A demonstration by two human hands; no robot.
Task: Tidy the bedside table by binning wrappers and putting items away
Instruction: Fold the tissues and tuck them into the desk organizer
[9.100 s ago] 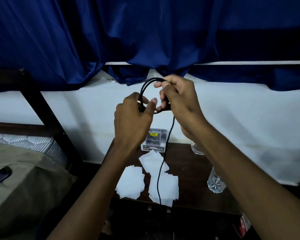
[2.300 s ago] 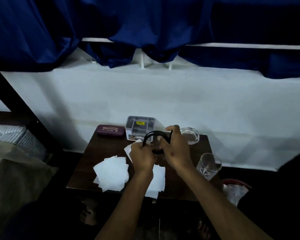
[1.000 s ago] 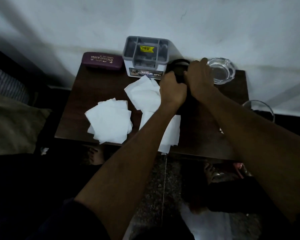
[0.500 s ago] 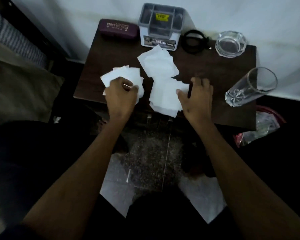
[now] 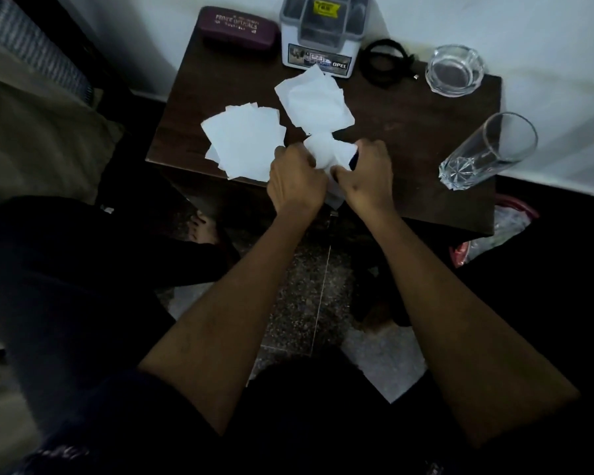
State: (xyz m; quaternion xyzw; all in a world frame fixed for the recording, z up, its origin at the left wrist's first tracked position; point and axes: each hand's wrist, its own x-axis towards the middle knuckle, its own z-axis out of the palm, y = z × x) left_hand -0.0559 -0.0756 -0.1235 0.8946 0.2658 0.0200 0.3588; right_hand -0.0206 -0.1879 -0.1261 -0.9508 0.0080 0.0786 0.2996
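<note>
Both hands meet at the front edge of the dark wooden bedside table [image 5: 408, 132]. My left hand [image 5: 295, 181] and my right hand [image 5: 366, 176] together clutch a bunched white paper wrapper [image 5: 326, 154] between them. A flat stack of white papers [image 5: 244, 142] lies just left of my left hand. Another white sheet [image 5: 314, 99] lies behind the bunched one. A coiled black cable [image 5: 384, 63] rests at the back of the table.
A maroon glasses case [image 5: 239, 27] and a grey organiser box [image 5: 323, 32] stand along the wall. A glass ashtray [image 5: 455, 70] and a tall drinking glass [image 5: 487, 152] occupy the right side. A red bin with a plastic liner [image 5: 494, 231] sits low right. Bedding lies left.
The coiled cable was put down beside the organiser box. My left hand left the left paper stack and joined my right hand, and both now bunch up the front paper.
</note>
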